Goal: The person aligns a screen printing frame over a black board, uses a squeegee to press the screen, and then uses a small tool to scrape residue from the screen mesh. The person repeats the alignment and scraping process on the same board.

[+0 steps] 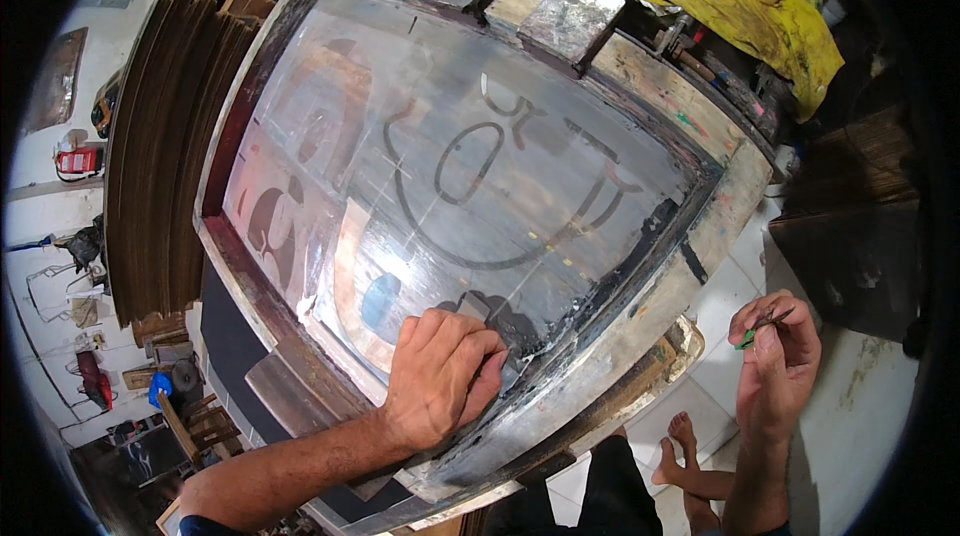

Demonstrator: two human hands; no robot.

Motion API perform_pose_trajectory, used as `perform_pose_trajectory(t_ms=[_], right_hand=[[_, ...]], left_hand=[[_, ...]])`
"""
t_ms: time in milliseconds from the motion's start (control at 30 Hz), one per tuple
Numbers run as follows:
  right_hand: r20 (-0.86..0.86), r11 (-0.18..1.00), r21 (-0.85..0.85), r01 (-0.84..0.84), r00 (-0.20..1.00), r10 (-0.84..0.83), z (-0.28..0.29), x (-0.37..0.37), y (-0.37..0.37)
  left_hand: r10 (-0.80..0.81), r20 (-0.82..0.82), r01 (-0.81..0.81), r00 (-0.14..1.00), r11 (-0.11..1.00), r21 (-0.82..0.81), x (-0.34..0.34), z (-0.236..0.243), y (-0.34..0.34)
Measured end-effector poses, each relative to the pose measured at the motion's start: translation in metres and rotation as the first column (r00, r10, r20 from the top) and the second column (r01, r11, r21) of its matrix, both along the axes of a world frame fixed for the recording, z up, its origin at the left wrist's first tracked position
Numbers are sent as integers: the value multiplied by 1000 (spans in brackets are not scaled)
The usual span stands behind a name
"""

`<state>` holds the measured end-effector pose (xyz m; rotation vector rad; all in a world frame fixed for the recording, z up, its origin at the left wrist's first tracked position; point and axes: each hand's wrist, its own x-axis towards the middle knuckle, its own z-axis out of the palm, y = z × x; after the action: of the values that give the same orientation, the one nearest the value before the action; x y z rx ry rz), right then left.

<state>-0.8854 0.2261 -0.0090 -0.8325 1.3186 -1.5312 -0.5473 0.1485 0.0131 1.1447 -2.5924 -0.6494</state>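
A wooden-framed printing screen (480, 246) with dark curved shapes and an oval on its greyish mesh fills the middle. Over its near edge my left hand (440, 371) is closed, fingers curled, around a small flat grey piece (473, 306) that pokes out above the knuckles; its exact kind is unclear. Dark paste (560, 331) lies along the inner edge beside this hand. Off to the right, beyond the frame, my right hand (778, 361) pinches a small dark pointed thing with a green part (746, 340) between thumb and fingers.
Two metal clamps (572, 18) grip the screen's far side, with a yellow stained cloth (720, 6) behind. Brown board stacks (160, 156) stand at left, and dark stacked sheets (850, 196) at right. Bare feet (672, 451) show on the tiled floor (715, 376).
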Motion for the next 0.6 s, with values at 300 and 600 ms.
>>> perform_pose_trajectory(t_ms=[300, 600], right_hand=[[-12, 999, 24, -31, 999, 31, 1, 0, -6], [33, 993, 98, -58, 998, 55, 22, 16, -14]], left_hand=[[-46, 1, 46, 999, 998, 40, 1, 2, -13], [-185, -11, 186, 983, 979, 89, 2, 6, -37]])
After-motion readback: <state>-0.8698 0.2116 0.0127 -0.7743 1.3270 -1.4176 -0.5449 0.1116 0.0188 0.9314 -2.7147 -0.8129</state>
